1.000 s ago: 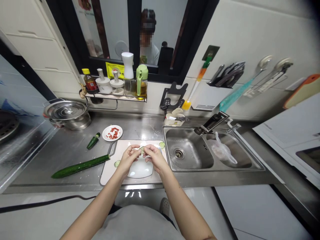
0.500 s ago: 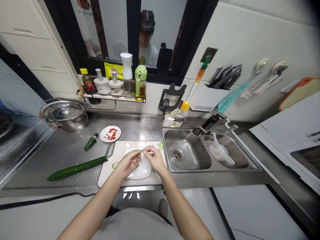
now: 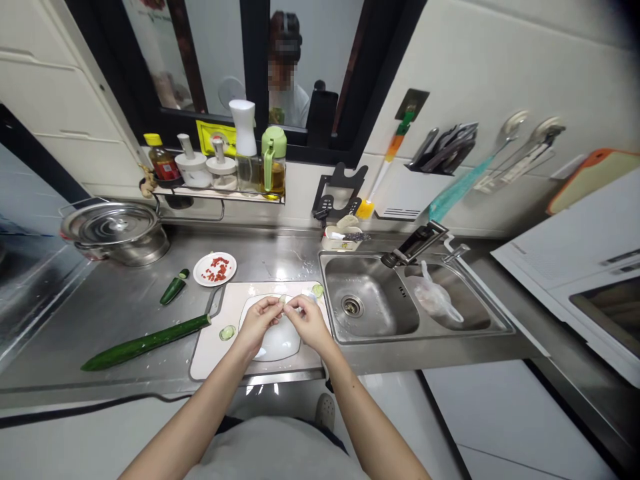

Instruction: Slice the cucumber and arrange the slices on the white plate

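Observation:
Above a white plate [image 3: 278,343] on the pale cutting board [image 3: 212,355], my left hand [image 3: 259,321] and my right hand [image 3: 309,321] meet, both pinching a small cucumber slice [image 3: 283,301] between the fingertips. One loose cucumber slice [image 3: 227,332] lies on the board left of the plate and another slice [image 3: 317,290] sits at the board's far right corner. A long cucumber [image 3: 145,342] rests on the steel counter left of the board.
A cut cucumber end [image 3: 173,288] and a small dish of red bits [image 3: 215,269] lie behind the board. A lidded steel pot [image 3: 116,230] stands at left, a condiment rack [image 3: 215,180] at the wall. The double sink [image 3: 380,310] with a plastic bag [image 3: 435,298] is at right.
My hands drew apart half a second ago, then came back together over the plate, still pinching the slice. The view has shifted slightly to the right.

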`<action>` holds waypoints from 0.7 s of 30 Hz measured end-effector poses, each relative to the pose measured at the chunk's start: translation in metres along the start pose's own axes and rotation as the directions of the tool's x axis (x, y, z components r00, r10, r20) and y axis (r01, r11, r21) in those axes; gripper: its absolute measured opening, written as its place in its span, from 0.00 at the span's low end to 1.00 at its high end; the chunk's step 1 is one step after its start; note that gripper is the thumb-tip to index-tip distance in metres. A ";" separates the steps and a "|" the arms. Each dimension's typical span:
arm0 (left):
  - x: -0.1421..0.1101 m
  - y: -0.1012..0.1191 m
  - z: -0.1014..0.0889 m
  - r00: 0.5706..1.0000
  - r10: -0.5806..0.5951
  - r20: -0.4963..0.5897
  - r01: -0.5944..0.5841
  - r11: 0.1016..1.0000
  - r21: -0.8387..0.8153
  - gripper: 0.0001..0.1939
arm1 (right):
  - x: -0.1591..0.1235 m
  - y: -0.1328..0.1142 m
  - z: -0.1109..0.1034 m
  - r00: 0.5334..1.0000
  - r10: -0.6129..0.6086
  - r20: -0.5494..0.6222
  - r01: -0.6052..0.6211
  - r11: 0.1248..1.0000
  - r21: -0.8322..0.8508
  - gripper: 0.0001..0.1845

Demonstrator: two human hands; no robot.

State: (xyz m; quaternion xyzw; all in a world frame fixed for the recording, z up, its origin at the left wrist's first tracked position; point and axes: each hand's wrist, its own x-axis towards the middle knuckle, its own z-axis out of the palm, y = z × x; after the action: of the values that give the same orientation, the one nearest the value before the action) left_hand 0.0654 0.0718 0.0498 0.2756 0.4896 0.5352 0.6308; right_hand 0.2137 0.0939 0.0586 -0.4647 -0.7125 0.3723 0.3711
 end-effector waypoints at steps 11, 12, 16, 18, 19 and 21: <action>0.014 -0.066 -0.014 0.999 -0.054 0.008 0.050 0.970 0.237 0.18 | -0.024 0.059 0.013 0.945 0.265 0.190 -0.248 0.962 -0.112 0.11; 0.016 -0.071 -0.015 0.999 -0.054 0.010 0.050 0.969 0.243 0.18 | -0.026 0.062 0.014 0.942 0.275 0.193 -0.248 0.957 -0.154 0.11; 0.028 -0.087 -0.017 0.999 -0.051 0.012 0.046 0.964 0.262 0.17 | -0.030 0.066 0.016 0.940 0.311 0.143 -0.239 0.895 -0.378 0.12; 0.035 -0.092 -0.018 0.999 -0.040 0.020 0.032 0.955 0.295 0.16 | -0.032 0.065 0.017 0.937 0.330 0.118 -0.237 0.845 -0.479 0.14; 0.037 -0.094 -0.019 0.999 -0.025 0.022 0.017 0.947 0.322 0.15 | -0.032 0.065 0.017 0.934 0.339 0.109 -0.237 0.820 -0.521 0.15; 0.042 -0.098 -0.019 1.000 0.015 0.021 -0.022 0.917 0.397 0.12 | -0.033 0.066 0.019 0.930 0.357 0.090 -0.240 0.774 -0.586 0.17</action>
State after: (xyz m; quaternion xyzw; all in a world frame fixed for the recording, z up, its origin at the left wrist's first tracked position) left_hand 0.0857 0.0812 -0.0559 0.4071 0.5799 0.4283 0.5609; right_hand 0.2322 0.0786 -0.0132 -0.6220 -0.7401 0.2428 0.0804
